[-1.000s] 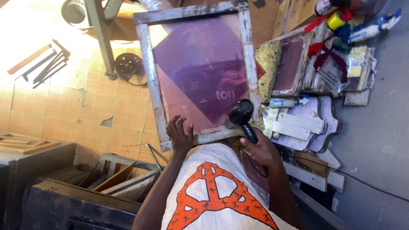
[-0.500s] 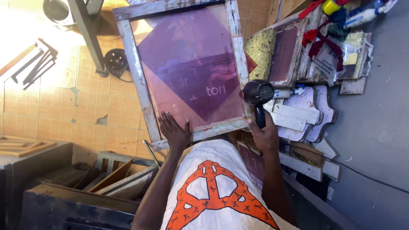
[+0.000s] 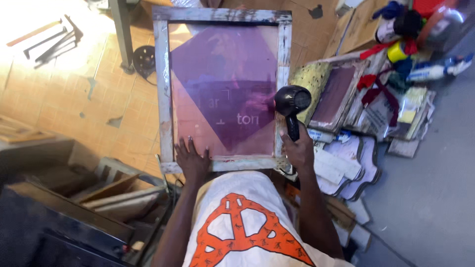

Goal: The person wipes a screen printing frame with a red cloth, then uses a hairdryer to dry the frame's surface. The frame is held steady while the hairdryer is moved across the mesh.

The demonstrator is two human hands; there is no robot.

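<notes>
Two hands working: your left hand lying flat, fingers spread, steadying wooden-framed purple mesh printing screen propped above tiled floor; your right hand gripping black hair dryer beside frame's right rail. Drying judged underway, unfinished.

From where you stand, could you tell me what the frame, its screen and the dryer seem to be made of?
The frame looks like pale wood, worn and stained along its bars. Its screen looks like thin, see-through mesh tinted purple and pink; the floor shows through it. The dryer in the right hand looks like black moulded plastic with a dull sheen. The left hand steadies the frame's bottom bar.
</notes>
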